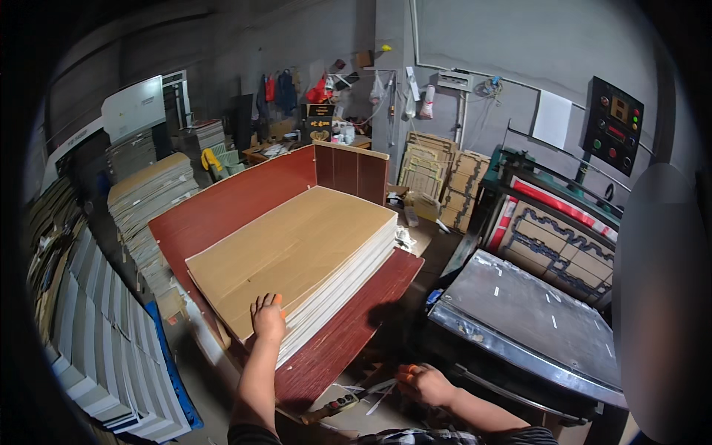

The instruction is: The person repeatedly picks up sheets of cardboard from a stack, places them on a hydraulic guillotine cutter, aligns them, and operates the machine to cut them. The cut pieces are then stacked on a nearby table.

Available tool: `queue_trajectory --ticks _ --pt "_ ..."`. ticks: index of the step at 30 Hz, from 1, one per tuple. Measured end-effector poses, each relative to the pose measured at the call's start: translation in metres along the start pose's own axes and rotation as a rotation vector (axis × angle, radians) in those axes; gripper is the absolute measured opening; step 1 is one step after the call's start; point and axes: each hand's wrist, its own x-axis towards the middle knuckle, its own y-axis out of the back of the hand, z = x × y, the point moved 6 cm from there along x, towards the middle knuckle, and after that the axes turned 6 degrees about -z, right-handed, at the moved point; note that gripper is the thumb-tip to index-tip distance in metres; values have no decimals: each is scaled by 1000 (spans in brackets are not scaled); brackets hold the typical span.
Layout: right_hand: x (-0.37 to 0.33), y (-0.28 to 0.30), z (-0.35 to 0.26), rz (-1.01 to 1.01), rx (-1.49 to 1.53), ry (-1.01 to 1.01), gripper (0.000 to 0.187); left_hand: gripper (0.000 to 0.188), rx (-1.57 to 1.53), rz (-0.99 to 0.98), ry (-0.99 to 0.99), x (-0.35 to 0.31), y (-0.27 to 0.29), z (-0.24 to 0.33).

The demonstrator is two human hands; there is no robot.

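Observation:
My left hand (268, 317) lies on the near corner of a thick stack of cardboard sheets (297, 245), brown on top with white edges. Its fingers are stretched out, and orange covers show on the fingertips. The stack rests on a dark red board (371, 315), with red panels standing upright behind it. My right hand (426, 384) hangs low between the stack and the machine, fingers curled in and also tipped with orange. Whatever it may hold is hidden. Left of it is a small push-button box (343, 402) on a handle.
A press with a flat metal bed (526, 304) stands at right, a cutting die (556, 241) mounted upright behind it. A button panel (615, 126) hangs above. Stacked sheets (111, 341) line the left side. Wooden die boards (437, 174) lean on the back wall beside a cluttered desk (348, 141).

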Motion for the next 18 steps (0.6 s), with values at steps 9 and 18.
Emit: queue_trajectory --ticks 9,18 --pt "-352 146 25 712 114 -893 21 60 -92 -276 -212 9 -24 32" --pt "-879 96 -69 662 -432 -2668 94 42 -98 -51 -785 -36 -118 396"
